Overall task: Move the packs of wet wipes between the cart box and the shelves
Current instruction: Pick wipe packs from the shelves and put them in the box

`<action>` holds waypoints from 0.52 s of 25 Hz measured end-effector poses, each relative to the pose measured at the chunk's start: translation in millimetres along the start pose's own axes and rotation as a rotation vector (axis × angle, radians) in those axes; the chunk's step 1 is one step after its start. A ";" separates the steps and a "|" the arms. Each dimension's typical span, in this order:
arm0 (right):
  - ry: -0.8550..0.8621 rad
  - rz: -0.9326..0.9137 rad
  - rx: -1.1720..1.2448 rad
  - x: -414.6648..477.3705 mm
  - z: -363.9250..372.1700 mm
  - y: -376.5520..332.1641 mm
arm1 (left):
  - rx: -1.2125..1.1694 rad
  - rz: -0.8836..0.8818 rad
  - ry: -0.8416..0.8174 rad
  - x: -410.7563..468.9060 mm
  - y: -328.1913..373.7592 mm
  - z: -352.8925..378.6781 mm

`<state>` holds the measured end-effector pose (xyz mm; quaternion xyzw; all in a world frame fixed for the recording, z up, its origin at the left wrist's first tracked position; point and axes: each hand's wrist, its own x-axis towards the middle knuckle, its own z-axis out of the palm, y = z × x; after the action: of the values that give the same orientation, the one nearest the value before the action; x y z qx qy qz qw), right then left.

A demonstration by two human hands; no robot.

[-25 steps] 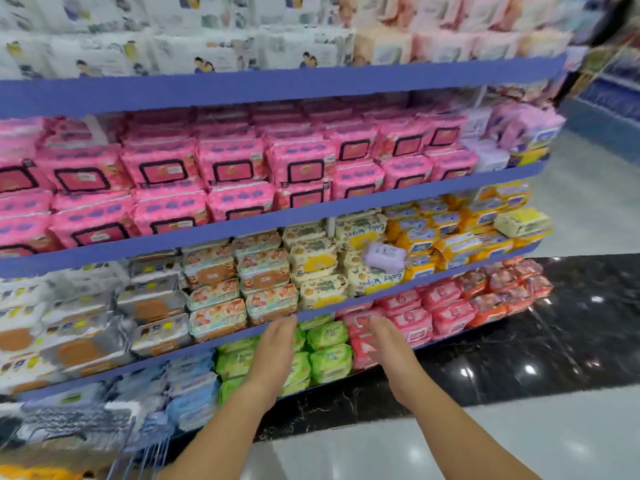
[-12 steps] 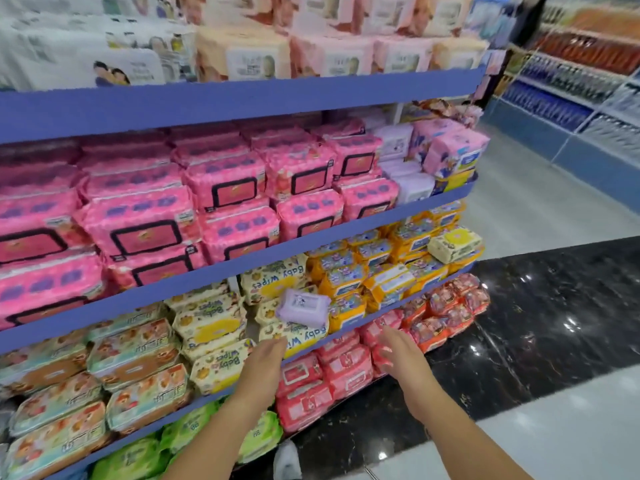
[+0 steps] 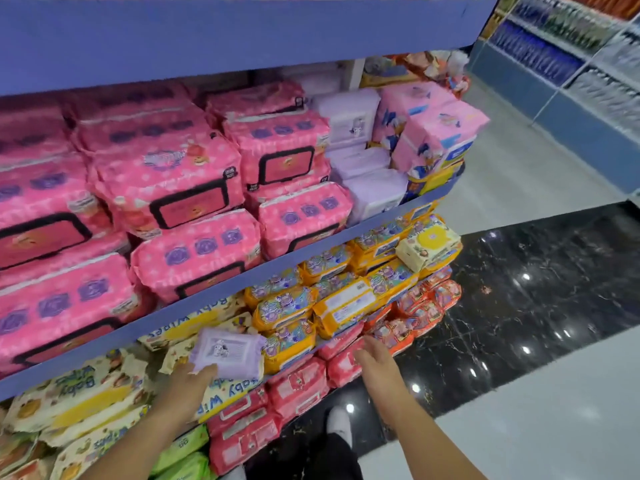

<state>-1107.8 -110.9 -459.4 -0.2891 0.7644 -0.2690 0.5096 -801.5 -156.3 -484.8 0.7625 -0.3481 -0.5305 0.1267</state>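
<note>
1. Head view, the task's thing: a small lilac pack of wet wipes (image 3: 227, 351), a flat soft-film rectangle with a printed label panel, lies tilted on top of the cream packs (image 3: 79, 393) lettered "Baby Wipes", just under the blue shelf edge (image 3: 207, 292).
2. My left hand (image 3: 188, 386) reaches in with its back to the camera. My fingertips meet the pack's near lower-left corner; I cannot tell whether I am pinching it or only touching it.
3. My right hand (image 3: 375, 355) hangs apart from that pack, its fingers loosely spread and holding nothing, just in front of the red packs (image 3: 298, 386) on the shelf below.
4. To the right of the lilac pack sit glossy orange packs (image 3: 287, 306), plump and pillow-shaped, with a pale yellow pack (image 3: 427, 242) lying askew at the end of the row.
5. The shelf above holds big puffy pink packs (image 3: 166, 181) with black-rimmed rectangular flaps, and beside them stacked lilac packs (image 3: 349, 123).
6. Crinkled green packs (image 3: 183, 448) show at the bottom left.
7. The floor has a polished black marble strip (image 3: 536, 289) with white veins and glints of light.
</note>
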 end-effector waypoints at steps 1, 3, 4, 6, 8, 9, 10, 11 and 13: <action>-0.014 -0.003 -0.057 18.9 -8.0 -0.4 | -0.008 -0.014 0.030 10.7 5.1 6.4; -0.044 -0.056 -0.259 61.4 -25.8 0.1 | 0.022 -0.043 0.084 35.0 12.8 22.1; -0.057 -0.110 -0.393 80.2 -33.1 -1.7 | 0.052 -0.049 0.100 47.3 13.4 27.9; -0.086 -0.235 -0.708 118.3 -46.4 -9.0 | 0.089 -0.064 0.132 63.9 18.3 38.8; -0.133 -0.296 -0.986 156.2 -52.4 -16.1 | 0.109 -0.095 0.173 87.6 15.2 44.1; -0.154 -0.311 -1.114 171.5 -53.2 -21.0 | 0.110 -0.113 0.180 96.4 15.4 45.0; -0.170 -0.334 -1.245 185.6 -51.7 -24.8 | 0.110 -0.122 0.179 105.4 14.3 44.5; -0.184 -0.367 -1.367 197.9 -48.6 -26.6 | 0.105 -0.141 0.173 116.2 11.3 44.1; -0.216 -0.423 -1.542 223.8 -38.9 -23.8 | 0.123 -0.165 0.130 137.8 2.2 41.0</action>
<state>-1210.3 -283.0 -569.1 -0.7225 0.6105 0.2728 0.1759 -812.3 -242.3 -599.4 0.8276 -0.3073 -0.4661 0.0578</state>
